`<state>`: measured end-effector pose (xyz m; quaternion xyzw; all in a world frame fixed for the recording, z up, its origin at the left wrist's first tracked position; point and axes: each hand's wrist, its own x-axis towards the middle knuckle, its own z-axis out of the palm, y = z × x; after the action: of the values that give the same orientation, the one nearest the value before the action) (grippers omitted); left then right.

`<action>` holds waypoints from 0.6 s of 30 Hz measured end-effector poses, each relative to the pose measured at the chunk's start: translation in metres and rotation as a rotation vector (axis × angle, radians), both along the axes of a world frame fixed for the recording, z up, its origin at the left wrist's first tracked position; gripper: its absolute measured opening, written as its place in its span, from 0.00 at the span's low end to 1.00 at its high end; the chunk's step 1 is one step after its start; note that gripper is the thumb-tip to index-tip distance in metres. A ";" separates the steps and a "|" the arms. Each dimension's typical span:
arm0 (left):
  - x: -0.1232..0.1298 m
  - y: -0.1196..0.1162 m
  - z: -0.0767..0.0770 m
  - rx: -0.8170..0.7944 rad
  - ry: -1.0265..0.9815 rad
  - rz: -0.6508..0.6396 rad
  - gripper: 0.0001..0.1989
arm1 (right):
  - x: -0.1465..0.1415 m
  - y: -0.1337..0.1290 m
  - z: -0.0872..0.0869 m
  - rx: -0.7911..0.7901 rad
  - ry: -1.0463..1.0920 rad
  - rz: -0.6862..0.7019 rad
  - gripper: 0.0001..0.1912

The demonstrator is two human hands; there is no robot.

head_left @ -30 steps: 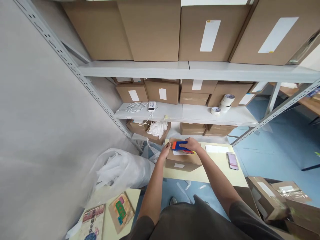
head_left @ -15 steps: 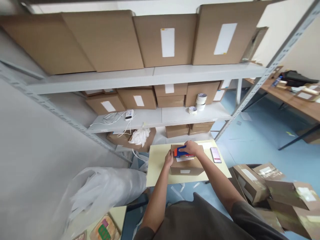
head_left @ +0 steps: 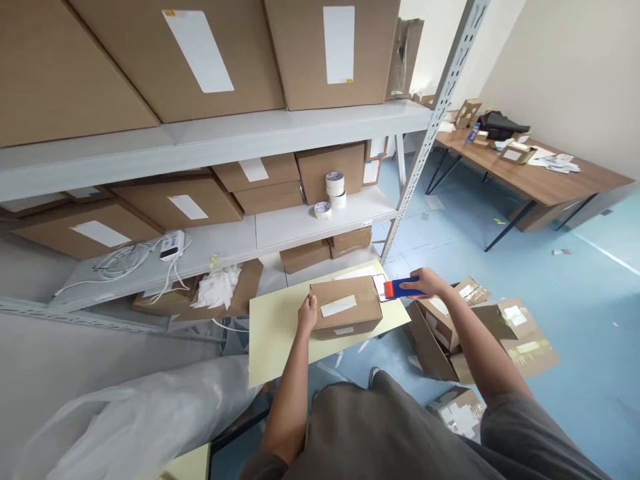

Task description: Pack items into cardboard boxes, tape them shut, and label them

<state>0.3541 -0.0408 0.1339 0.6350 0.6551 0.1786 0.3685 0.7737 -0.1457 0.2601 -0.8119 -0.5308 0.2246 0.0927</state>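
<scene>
A closed cardboard box [head_left: 361, 301] with white labels rests on the pale yellow tabletop [head_left: 273, 337]. My left hand [head_left: 307, 316] grips its left end, with the thumb near the upper edge. Held out past the box's right end, my right hand [head_left: 429, 283] is closed round a blue and orange tape dispenser [head_left: 399, 288]. The dispenser partly covers a phone [head_left: 379, 285] at the table's right side. Whether any tape runs between dispenser and box, I cannot tell.
Metal shelving [head_left: 300, 123] full of cartons stands behind the table, with white tape rolls [head_left: 335, 181] and a power strip [head_left: 172, 245] on its middle shelf. Open cartons [head_left: 510, 333] lie on the floor at right. A translucent plastic bag [head_left: 165, 407] bulges at lower left.
My right hand has carried the tape dispenser from the box top out past its right end. My left hand stays at the left end. The view has swung right.
</scene>
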 end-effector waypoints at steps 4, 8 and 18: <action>-0.005 0.003 -0.008 0.011 0.002 -0.007 0.24 | 0.034 -0.030 -0.004 -0.008 0.010 -0.046 0.30; -0.036 0.010 -0.016 0.000 -0.069 -0.019 0.24 | 0.005 -0.026 -0.021 0.019 0.128 0.018 0.32; -0.180 0.033 -0.019 0.006 -0.126 0.163 0.25 | -0.189 0.055 -0.029 0.206 0.216 0.234 0.34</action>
<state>0.1745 -0.0075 0.1151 0.5681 0.6795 0.2498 0.3914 0.5847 -0.0908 0.2314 -0.7019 -0.6288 0.2642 0.2052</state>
